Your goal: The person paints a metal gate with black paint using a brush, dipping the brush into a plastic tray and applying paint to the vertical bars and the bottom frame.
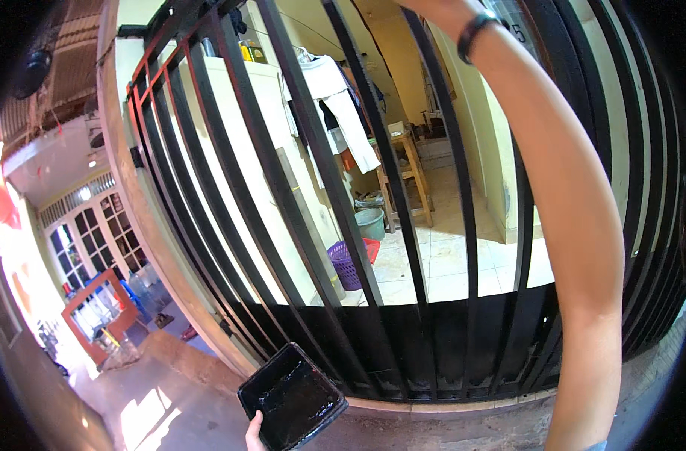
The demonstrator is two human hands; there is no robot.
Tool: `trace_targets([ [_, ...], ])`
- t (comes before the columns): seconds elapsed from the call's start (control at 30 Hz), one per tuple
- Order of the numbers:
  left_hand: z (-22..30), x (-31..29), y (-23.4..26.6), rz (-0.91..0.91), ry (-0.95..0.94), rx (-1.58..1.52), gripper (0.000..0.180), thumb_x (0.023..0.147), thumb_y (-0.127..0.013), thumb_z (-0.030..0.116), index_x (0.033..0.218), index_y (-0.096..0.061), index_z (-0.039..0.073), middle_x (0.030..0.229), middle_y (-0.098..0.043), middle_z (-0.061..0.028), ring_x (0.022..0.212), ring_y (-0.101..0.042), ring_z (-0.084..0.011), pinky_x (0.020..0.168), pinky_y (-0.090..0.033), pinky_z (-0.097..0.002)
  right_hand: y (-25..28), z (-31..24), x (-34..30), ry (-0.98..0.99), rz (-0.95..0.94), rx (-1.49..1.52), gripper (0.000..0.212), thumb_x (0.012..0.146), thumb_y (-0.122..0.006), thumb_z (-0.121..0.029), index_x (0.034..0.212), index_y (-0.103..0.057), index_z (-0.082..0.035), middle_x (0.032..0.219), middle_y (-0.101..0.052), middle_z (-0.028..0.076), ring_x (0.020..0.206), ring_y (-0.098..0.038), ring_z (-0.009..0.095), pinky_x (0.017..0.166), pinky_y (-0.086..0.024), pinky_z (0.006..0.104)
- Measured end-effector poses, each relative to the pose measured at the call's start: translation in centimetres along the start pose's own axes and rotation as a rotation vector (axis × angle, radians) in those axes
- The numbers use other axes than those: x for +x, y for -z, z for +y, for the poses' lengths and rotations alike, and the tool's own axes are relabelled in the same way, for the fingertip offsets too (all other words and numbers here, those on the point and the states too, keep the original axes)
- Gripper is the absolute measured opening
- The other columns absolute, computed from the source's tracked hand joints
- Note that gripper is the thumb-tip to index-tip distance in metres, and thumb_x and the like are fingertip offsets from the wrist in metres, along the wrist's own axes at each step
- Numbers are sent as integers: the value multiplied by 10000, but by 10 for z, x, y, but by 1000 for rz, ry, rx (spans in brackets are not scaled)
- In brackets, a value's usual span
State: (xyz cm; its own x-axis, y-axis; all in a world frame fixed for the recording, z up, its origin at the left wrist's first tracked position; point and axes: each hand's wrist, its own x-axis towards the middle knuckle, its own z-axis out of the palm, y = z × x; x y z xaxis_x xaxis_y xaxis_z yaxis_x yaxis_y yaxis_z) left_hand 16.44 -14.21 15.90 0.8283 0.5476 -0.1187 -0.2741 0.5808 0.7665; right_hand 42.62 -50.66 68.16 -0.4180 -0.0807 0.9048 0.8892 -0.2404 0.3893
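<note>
My left hand (255,432) grips the near left edge of a square black tray (290,395), with the thumb over its rim. The tray's inside is glossy black with pale streaks. In front of me stands a tall black metal gate (403,346) with upright bars and a solid lower panel. My right arm reaches up along the gate's right side, a dark band on its wrist. Only part of my right hand (437,9) shows at the top edge, near the upper bars; its fingers are cut off, so what it holds is hidden.
Reddish-brown bars (162,68) adjoin the gate's upper left. Behind it are hanging clothes (331,98), a wooden stool (407,177), a green bucket (370,224) and a purple basket (346,264). A brown wooden frame (102,316) stands in the alley at left.
</note>
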Motion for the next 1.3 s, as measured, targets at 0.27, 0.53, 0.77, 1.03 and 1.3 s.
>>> trace_targets([
  [0.27,17,-1,23,-15,56,-72,606,1069,-585,388,1529,-492,4,1495,-595,-204,1381,-568,-364,1182,-459,-519,13,-90,-24,-131,-351,-350,312,1005,-692,-138,751,-658,40,573,-562,162,506,-539,234,541,-438,393],
  [0.53,7,29,42,-62,99,-72,540,1052,-619,380,1457,-553,29,1423,-651,-153,1242,-658,-323,1088,-524,-478,-30,-47,8,29,-225,-327,314,996,-732,-259,838,-714,11,634,-630,152,556,-561,213,566,-446,402],
  [0.77,-2,41,41,-138,104,-34,524,1071,-582,402,1425,-600,16,1398,-684,-135,1261,-663,-297,1103,-517,-427,6,-135,-175,249,-811,-613,147,958,-694,-109,1100,-677,-142,956,-727,55,682,-712,162,553,-593,287],
  [1.03,-44,53,67,-141,196,-188,504,1052,-636,326,1451,-560,28,1406,-657,-135,1234,-669,-290,1072,-541,-429,6,-247,-257,-384,-1064,-410,188,894,-819,-135,1018,-711,-43,802,-701,107,710,-724,322,615,-585,394],
  [1.3,-42,43,74,-2,177,-165,562,1017,-680,380,1439,-578,24,1401,-660,-147,1241,-674,-293,1053,-569,-446,-6,-225,-284,-14,-962,-599,250,886,-819,-67,1122,-739,-44,985,-768,128,812,-762,255,690,-613,352],
])
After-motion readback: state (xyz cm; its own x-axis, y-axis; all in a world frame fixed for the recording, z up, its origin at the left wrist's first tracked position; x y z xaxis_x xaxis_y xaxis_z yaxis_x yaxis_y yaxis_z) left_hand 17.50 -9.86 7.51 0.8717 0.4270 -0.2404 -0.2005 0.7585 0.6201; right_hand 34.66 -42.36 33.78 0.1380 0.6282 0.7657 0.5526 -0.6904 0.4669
